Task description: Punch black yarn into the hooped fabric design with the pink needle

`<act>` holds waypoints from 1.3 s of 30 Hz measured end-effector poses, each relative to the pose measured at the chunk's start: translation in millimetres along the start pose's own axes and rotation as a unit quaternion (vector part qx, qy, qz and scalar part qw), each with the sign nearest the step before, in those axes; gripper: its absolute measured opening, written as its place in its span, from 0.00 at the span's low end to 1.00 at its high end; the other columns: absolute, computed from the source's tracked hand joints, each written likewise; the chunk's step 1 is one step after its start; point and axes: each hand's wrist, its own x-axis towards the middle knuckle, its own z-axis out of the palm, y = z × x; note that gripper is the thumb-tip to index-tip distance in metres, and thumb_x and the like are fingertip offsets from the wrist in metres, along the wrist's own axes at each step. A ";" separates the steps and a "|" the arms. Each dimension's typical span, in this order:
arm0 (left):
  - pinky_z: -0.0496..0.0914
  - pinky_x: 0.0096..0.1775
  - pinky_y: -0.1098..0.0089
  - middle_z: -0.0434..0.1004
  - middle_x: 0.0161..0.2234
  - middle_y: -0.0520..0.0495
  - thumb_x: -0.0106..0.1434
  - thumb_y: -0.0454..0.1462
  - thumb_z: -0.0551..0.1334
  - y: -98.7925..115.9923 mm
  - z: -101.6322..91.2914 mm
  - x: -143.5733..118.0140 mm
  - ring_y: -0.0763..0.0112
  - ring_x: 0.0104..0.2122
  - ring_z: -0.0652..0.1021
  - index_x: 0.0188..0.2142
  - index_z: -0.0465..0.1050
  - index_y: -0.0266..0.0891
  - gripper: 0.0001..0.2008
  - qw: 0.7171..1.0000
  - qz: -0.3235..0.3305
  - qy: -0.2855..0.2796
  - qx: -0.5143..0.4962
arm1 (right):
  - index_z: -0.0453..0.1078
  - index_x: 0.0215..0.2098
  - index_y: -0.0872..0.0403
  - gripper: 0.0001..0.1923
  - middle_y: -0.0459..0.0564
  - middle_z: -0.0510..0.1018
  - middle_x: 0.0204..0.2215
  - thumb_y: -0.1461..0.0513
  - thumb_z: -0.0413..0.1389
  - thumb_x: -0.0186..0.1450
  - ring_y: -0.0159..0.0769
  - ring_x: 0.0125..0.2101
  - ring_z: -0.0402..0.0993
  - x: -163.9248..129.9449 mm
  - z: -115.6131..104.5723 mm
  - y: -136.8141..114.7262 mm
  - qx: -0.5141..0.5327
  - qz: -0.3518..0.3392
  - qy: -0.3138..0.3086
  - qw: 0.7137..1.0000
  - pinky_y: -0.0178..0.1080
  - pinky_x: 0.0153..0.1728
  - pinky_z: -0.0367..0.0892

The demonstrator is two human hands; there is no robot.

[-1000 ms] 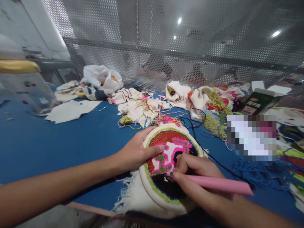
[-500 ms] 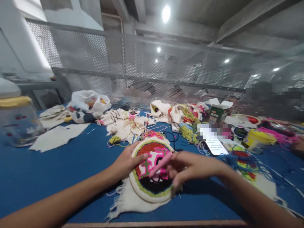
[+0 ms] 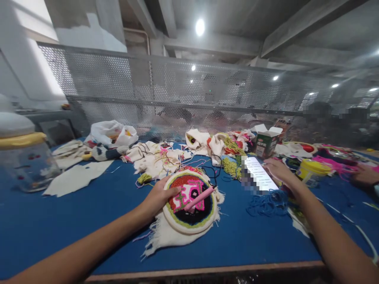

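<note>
A round embroidery hoop (image 3: 168,219) holds cloth worked in red, pink, white, green and black loops. It lies on a fringed cream cloth near the table's front. My left hand (image 3: 162,196) is closed on the hoop's left rim, thumb on top of the stitching. Across the worked face rests a pink pen-shaped punch needle (image 3: 199,198), let go, with a dark cord at its upper end. My right hand (image 3: 278,170) is at the right edge of a lit phone (image 3: 259,173), fingers stretched out toward its screen. The fingertips are small and partly hidden.
Blue yarn (image 3: 268,203) lies below the phone. Behind are cream cloth scraps (image 3: 156,157), green yarn (image 3: 232,167), an open green box (image 3: 265,142) and a yellow tub (image 3: 313,169). A jar (image 3: 28,165) stands left. Another person's hand (image 3: 365,175) shows far right.
My right hand has released the pink punch needle onto the hoop and moved right to the phone. My left hand keeps its grip on the hoop. The view has shifted slightly.
</note>
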 end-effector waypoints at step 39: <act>0.69 0.39 0.70 0.76 0.38 0.46 0.52 0.35 0.65 -11.3 18.1 15.1 0.66 0.37 0.76 0.45 0.63 0.36 0.21 0.995 0.017 -0.094 -0.010 | 0.57 0.25 0.55 0.06 0.40 0.63 0.20 0.66 0.51 0.59 0.24 0.20 0.57 -122.4 -3.8 -186.0 0.342 -0.344 -0.326 0.812 0.28 0.21 0.54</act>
